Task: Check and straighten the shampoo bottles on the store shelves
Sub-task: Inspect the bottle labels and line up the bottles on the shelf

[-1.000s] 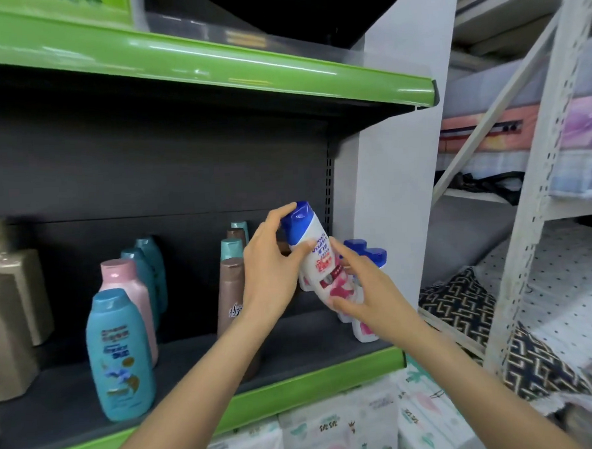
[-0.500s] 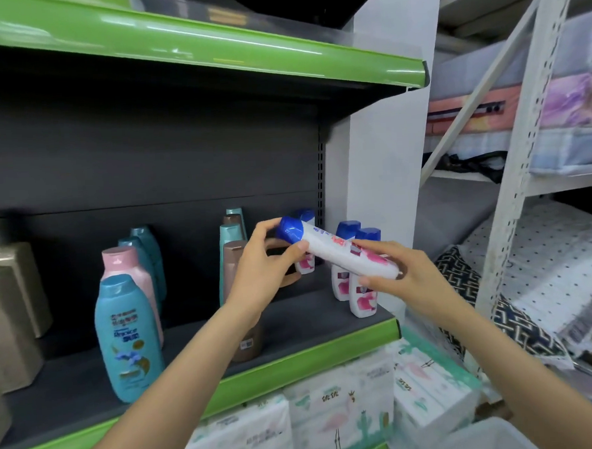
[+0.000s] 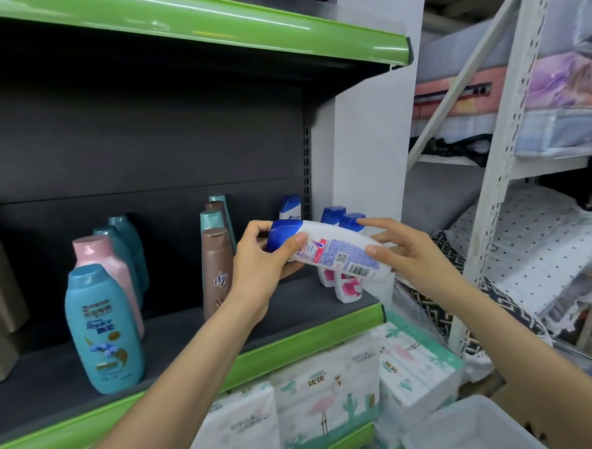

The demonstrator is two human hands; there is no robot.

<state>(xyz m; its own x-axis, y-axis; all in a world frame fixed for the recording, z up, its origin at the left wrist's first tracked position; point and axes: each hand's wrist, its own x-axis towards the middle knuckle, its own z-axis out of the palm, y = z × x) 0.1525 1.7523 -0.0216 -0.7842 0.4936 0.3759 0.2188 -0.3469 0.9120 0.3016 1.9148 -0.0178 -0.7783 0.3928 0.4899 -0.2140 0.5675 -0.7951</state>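
so from my head view, i hold a white shampoo bottle (image 3: 330, 253) with a blue cap on its side in the air, in front of the right end of the dark shelf (image 3: 177, 347), its back label and barcode facing me. my left hand (image 3: 266, 267) is curled round the cap end, thumb pressed on the neck. my right hand (image 3: 409, 252) pinches the base end between thumb and fingers, with the forefinger stretched out over the top.

behind the held bottle, two more white bottles (image 3: 345, 283) with blue caps stand upright close to the shelf's right front corner, just beside the white side panel (image 3: 366, 152). another of the same kind (image 3: 289, 207) stands at the back right. a brown bottle (image 3: 218, 273) stands just left of my left wrist, with teal and brown ones lined up behind it. a blue bottle (image 3: 103, 330) stands near the green front edge (image 3: 294, 341) on the left, a pink bottle (image 3: 101, 265) behind it. bare shelf lies open between the blue and brown bottles, and along the front edge.
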